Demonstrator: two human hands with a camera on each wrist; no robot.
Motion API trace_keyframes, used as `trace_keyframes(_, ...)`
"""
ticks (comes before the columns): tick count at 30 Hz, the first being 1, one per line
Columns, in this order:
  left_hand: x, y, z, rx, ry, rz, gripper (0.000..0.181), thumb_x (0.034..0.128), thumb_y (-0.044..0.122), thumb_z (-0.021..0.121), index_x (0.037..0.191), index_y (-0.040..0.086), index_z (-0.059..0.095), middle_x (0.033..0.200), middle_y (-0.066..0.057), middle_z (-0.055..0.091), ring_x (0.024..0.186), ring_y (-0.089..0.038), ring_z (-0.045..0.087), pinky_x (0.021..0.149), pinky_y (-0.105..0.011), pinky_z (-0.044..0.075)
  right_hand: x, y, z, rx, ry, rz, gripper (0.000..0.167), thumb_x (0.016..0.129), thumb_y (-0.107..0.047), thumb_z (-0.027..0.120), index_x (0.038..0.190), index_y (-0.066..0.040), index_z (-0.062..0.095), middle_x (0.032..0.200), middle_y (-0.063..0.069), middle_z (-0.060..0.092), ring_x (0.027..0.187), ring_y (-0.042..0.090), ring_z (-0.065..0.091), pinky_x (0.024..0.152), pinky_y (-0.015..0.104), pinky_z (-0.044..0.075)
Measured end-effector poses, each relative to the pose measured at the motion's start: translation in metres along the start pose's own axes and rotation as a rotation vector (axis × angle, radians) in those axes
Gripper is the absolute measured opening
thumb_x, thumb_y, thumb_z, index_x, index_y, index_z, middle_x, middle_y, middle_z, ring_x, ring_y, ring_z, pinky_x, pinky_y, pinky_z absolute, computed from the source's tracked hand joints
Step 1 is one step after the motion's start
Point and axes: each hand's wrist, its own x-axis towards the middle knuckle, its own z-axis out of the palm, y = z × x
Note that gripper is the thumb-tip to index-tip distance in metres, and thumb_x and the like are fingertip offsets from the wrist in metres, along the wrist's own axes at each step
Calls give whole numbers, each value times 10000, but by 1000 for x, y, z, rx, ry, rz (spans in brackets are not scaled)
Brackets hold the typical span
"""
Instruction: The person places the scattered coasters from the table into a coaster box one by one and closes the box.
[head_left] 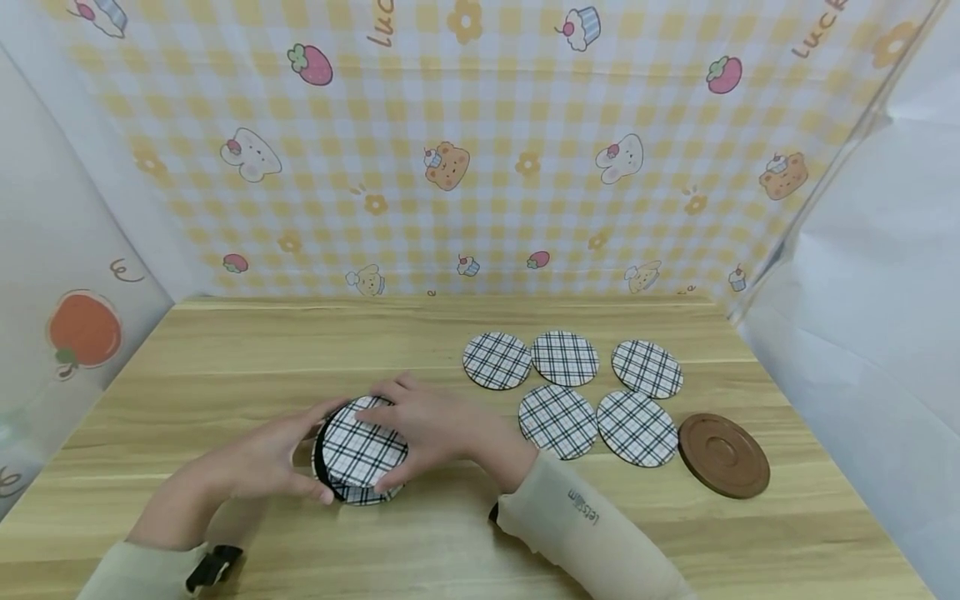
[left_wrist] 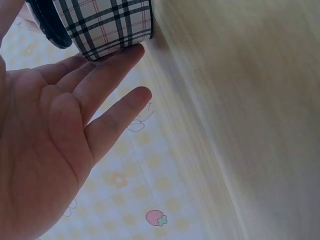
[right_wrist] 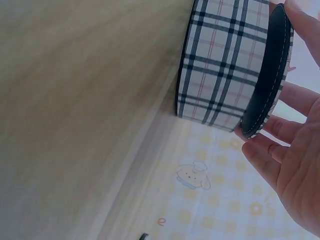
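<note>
Left of the table's middle stands a round plaid coaster holder (head_left: 367,496), its side wall (right_wrist: 220,65) checked in white, black and thin red. Above its opening a round plaid coaster (head_left: 363,442) is tilted; its dark stitched underside (right_wrist: 269,75) shows in the right wrist view. My right hand (head_left: 435,425) holds this coaster by its edge, thumb on the near side and fingers on the far side. My left hand (head_left: 258,458) grips the holder from the left, thumb in front and fingers behind it. The coaster hides the inside of the holder.
Several plaid coasters (head_left: 558,421) lie flat on the wooden table (head_left: 300,342) to the right, in two loose rows. A brown round disc (head_left: 723,457) with ringed grooves lies beside them at far right. A yellow checked cloth (head_left: 480,108) hangs behind the table.
</note>
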Motion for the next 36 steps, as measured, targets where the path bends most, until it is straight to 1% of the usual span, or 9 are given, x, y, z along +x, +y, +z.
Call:
trace_keyframes(3,0,-1,0,8,2,5,1145,698,519,832,1547,12,254,1490,-221,464,1275,-439,535,1002,-582,449,4,-2,0,13,-17,-8,867,781,-623,740,1476,-172,485,1556,117,387,1380,244,391,1124,289,392)
trace_keyframes(9,-1,-1,1,47,20,26,1139,692,532,832,1535,3,279,1455,-190,511,1253,-387,561,997,-488,480,9,-6,0,5,-40,-15,869,786,-626,733,1482,-174,475,1557,87,384,1382,231,385,1128,283,384)
trace_keyframes(12,-1,0,1,54,25,27,1134,694,524,837,1533,2,282,1458,-196,507,1247,-384,566,991,-444,490,10,-6,2,-7,-40,-18,874,784,-635,729,1481,-173,477,1548,71,393,1375,220,384,1128,275,382)
trace_keyframes(17,-1,-1,1,55,24,16,1126,692,532,836,1546,52,282,1472,-185,495,1241,-364,568,980,-386,495,13,-5,5,-26,-36,-22,882,775,-646,728,1480,-177,480,1547,66,394,1373,220,380,1125,277,386)
trace_keyframes(21,-1,-1,1,53,21,10,1134,690,541,831,1551,57,273,1476,-192,489,1237,-365,570,982,-454,493,14,-4,5,-22,-40,-20,881,771,-645,732,1477,-181,483,1555,65,387,1377,225,376,1129,285,383)
trace_keyframes(25,-2,0,0,26,8,8,1146,701,525,830,1549,15,250,1484,-232,467,1249,-427,555,985,-564,468,14,-4,5,-9,-36,-21,885,761,-640,743,1474,-183,487,1560,57,379,1381,223,372,1131,281,379)
trace_keyframes(28,-2,1,0,11,1,7,1147,707,515,831,1552,13,239,1492,-241,453,1254,-441,547,986,-565,465,14,-4,6,-4,-29,-21,898,746,-643,751,1473,-187,487,1564,51,374,1385,223,371,1133,286,380)
trace_keyframes(32,-2,2,0,19,1,10,1146,708,518,832,1556,28,237,1498,-223,452,1261,-418,547,988,-546,466,13,-3,6,4,-27,-8,907,738,-636,758,1478,-192,479,1572,42,367,1391,225,369,1133,299,386)
trace_keyframes(36,-2,2,-1,35,0,-2,1156,710,536,827,1547,0,236,1496,-232,452,1269,-448,537,996,-603,444,11,-2,5,10,-35,27,908,747,-621,753,1489,-185,464,1587,34,356,1392,223,366,1135,305,385)
